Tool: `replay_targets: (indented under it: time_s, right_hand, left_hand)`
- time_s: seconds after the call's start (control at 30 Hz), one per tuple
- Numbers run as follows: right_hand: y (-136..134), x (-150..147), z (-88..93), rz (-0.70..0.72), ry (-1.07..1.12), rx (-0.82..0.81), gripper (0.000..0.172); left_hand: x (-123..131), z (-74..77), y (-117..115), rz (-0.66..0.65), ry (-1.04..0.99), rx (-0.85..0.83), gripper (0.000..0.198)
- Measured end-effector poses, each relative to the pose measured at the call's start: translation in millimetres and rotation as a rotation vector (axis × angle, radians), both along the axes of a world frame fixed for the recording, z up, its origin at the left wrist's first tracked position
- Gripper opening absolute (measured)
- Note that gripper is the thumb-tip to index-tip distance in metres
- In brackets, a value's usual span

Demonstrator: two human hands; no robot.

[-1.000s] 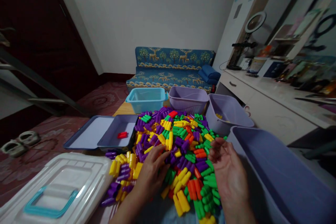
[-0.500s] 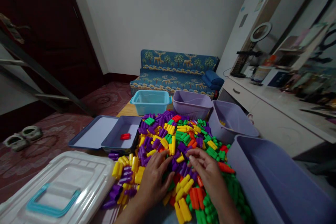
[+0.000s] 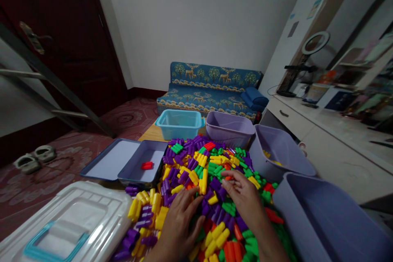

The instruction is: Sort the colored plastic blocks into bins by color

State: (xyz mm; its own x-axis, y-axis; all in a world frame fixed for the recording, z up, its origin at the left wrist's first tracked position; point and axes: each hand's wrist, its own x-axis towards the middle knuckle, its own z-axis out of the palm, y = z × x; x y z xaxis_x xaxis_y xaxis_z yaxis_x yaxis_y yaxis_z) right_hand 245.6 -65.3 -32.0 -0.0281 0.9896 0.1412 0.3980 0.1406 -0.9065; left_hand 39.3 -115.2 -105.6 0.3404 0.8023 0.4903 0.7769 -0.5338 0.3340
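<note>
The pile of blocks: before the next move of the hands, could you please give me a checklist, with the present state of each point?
1. Both hands at the pile of blocks: ok, left hand and right hand are over it.
2. Left hand without a block: cannot tell, its palm is hidden.
3. Right hand without a block: cannot tell, its grip is unclear.
4. Dark blue box open: ok, a red block lies inside.
5. Light blue tub open at the top: ok.
6. Pile in one colour only: not ok, purple, yellow, green and red are mixed.

The head camera looks forward and down over nearby blocks (image 3: 214, 169).
</note>
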Motion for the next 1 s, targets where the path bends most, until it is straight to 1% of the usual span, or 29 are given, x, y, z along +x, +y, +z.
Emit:
replay_targets:
  time_s: [0.1, 0.2, 0.3, 0.4, 0.47, 0.5, 0.53, 0.6, 0.67, 0.7, 0.77, 0.8, 0.83, 0.9, 0.93, 1.0]
  right_hand:
    - [13.8, 10.9, -2.8, -0.044, -0.023, 0.051, 0.029]
    - [22.3, 16.8, -10.2, -0.084, -0.046, 0.101, 0.030]
    - [25.0, 17.0, -20.8, -0.116, -0.117, 0.150, 0.034]
    - [24.2, 14.0, -30.1, -0.112, -0.221, 0.194, 0.038]
    - [22.9, 11.7, -33.9, -0.081, -0.260, 0.202, 0.040]
    - [22.3, 10.8, -35.1, -0.062, -0.272, 0.200, 0.040]
    - [21.8, 9.9, -35.9, -0.047, -0.283, 0.199, 0.039]
    - [21.0, 8.5, -37.1, -0.031, -0.300, 0.201, 0.036]
    - [20.8, 7.7, -38.3, -0.033, -0.305, 0.207, 0.035]
    - [20.8, 7.6, -39.0, -0.041, -0.305, 0.209, 0.035]
    - [20.8, 7.9, -40.2, -0.052, -0.304, 0.209, 0.035]
    - [20.7, 8.3, -40.6, -0.050, -0.304, 0.208, 0.035]
    - [20.6, 8.8, -40.8, -0.045, -0.304, 0.208, 0.035]
    - [20.0, 9.8, -40.7, -0.027, -0.304, 0.209, 0.034]
    - [19.6, 10.3, -40.5, -0.022, -0.301, 0.210, 0.034]
    - [18.7, 10.7, -40.2, -0.025, -0.289, 0.213, 0.033]
  left_hand:
    - [0.2, -1.3, 0.7, 0.010, 0.021, 0.011, 0.039]
    - [0.3, -2.3, 1.7, 0.014, 0.031, 0.047, 0.040]
    - [0.0, -1.8, 3.3, 0.007, 0.028, 0.066, 0.040]
    - [0.4, 2.8, 5.0, -0.015, 0.004, 0.034, 0.042]
    - [2.0, 11.4, 6.5, -0.018, -0.041, -0.007, 0.039]
    - [3.3, 18.2, 8.0, -0.011, -0.075, -0.027, 0.036]
    - [4.9, 26.9, 10.4, -0.004, -0.114, -0.044, 0.033]
    - [8.7, 48.8, 20.1, 0.011, -0.200, -0.063, 0.029]
    - [12.4, 73.1, 39.0, 0.026, -0.274, -0.051, 0.028]
    - [13.8, 83.9, 52.6, 0.042, -0.291, -0.038, 0.027]
    - [15.0, 99.2, 86.7, 0.099, -0.287, -0.037, 0.031]
    - [14.7, 102.7, 106.2, 0.139, -0.271, -0.034, 0.033]
    - [13.7, 103.4, 126.3, 0.210, -0.242, -0.040, 0.037]
    - [10.1, 97.7, 164.7, 0.367, -0.123, -0.103, 0.053]
    - [7.4, 92.7, 181.4, 0.401, -0.101, -0.121, 0.060]
    - [1.0, 82.1, 207.1, 0.413, -0.062, -0.152, 0.072]
